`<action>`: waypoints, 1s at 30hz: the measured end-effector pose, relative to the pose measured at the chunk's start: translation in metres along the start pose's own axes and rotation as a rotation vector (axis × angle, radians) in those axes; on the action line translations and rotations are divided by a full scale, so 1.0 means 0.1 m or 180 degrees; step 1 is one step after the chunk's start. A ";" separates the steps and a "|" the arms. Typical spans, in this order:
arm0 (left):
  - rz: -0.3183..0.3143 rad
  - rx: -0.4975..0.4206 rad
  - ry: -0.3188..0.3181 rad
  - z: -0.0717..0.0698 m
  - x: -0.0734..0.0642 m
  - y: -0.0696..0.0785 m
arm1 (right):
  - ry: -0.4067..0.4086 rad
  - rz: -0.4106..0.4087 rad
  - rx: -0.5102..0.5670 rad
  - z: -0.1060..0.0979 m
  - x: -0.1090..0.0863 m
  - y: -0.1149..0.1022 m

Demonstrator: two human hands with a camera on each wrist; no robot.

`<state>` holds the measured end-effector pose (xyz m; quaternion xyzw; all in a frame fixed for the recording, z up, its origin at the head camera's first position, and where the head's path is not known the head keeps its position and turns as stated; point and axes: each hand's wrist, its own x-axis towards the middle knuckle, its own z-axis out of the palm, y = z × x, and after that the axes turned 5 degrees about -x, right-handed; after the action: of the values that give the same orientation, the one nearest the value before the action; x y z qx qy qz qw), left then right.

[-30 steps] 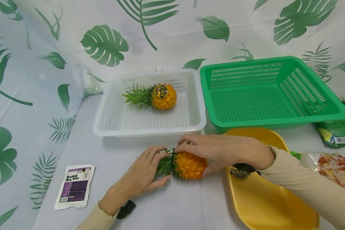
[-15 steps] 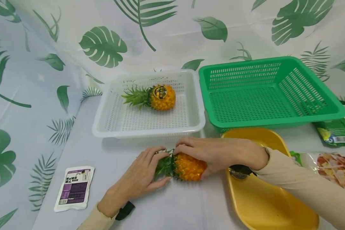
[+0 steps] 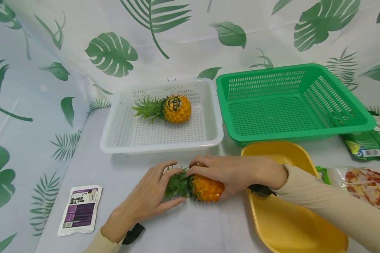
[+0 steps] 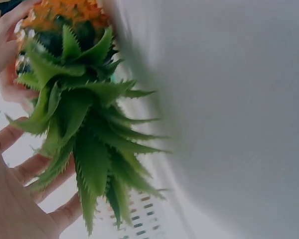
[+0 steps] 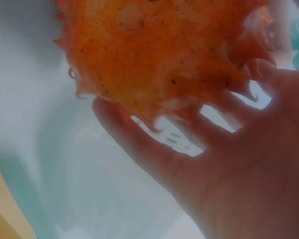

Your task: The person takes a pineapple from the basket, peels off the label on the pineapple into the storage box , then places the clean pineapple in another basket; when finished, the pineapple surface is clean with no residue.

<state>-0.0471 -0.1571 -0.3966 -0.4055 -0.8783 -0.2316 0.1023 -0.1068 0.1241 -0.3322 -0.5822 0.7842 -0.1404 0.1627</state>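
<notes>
A small orange pineapple (image 3: 208, 188) lies on its side on the table, its green crown (image 4: 92, 134) pointing left. My right hand (image 3: 226, 174) grips the fruit's body from above, fingers over the far side and thumb at the near side. The right wrist view shows those fingers (image 5: 139, 142) against the spiky skin. Around the crown stands my left hand (image 3: 149, 188), thumb and fingers spread apart. In the left wrist view its fingers (image 4: 35, 167) reach behind the leaves without closing on them. A second pineapple (image 3: 177, 109) with a black and gold label lies in the white basket (image 3: 161, 147).
Right of the white basket stands a green basket (image 3: 278, 112). A yellow tray (image 3: 301, 218) sits under my right forearm. Packaged food (image 3: 367, 186) and a green packet (image 3: 364, 144) lie at the far right. A purple and white packet (image 3: 80, 209) lies at the left.
The head view has shifted slightly. My left hand has eased a little leftward and its fingers have loosened around the crown, showing more leaves. The right hand still holds the pineapple in place.
</notes>
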 end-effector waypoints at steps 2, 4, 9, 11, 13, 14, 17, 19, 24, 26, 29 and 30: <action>-0.0021 -0.0029 0.0032 -0.03 -0.01 0.00 | -0.0012 -0.0030 -0.0069 0.01 0.02 0.00; -0.0057 -0.0046 0.0058 -0.06 -0.01 -0.01 | -0.0025 -0.0058 -0.0136 0.02 0.02 0.00; -0.0122 -0.0093 0.0170 -0.15 -0.03 -0.03 | -0.0026 -0.0182 -0.0357 0.01 0.02 0.00; -0.0160 -0.0148 0.0212 -0.19 -0.04 -0.04 | 0.0009 -0.0233 -0.0406 0.00 0.01 -0.01; -0.0209 -0.0223 0.0233 -0.21 -0.04 -0.06 | 0.0079 -0.0263 -0.0388 -0.01 -0.02 -0.02; -0.0232 -0.0283 0.0242 -0.21 -0.04 -0.07 | 0.0114 -0.0258 -0.0352 -0.02 -0.05 -0.03; -0.0282 -0.0536 0.0281 -0.21 -0.03 -0.10 | 0.0220 -0.0216 -0.0156 -0.10 -0.16 -0.07; -0.0311 -0.0750 0.0310 -0.20 -0.03 -0.12 | 0.0285 -0.0157 -0.0014 -0.18 -0.27 -0.09; -0.0393 -0.1586 0.0506 -0.18 -0.02 -0.16 | 0.0485 0.0072 0.0115 -0.45 -0.62 -0.14; -0.0396 -0.1812 0.0580 -0.19 0.01 -0.16 | 0.0632 0.0138 0.0060 -0.57 -0.78 -0.13; -0.0401 -0.1805 0.0517 -0.18 0.08 -0.11 | 0.0908 0.0220 -0.0113 -0.73 -1.02 -0.06; -0.0401 -0.1770 0.0450 -0.16 0.11 -0.08 | 0.1006 0.0256 -0.0217 -0.78 -1.11 -0.03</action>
<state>-0.0611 -0.1621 -0.3812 -0.3456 -0.7953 -0.4970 0.0337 -0.1072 0.2321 -0.2501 -0.5261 0.8270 -0.1970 0.0229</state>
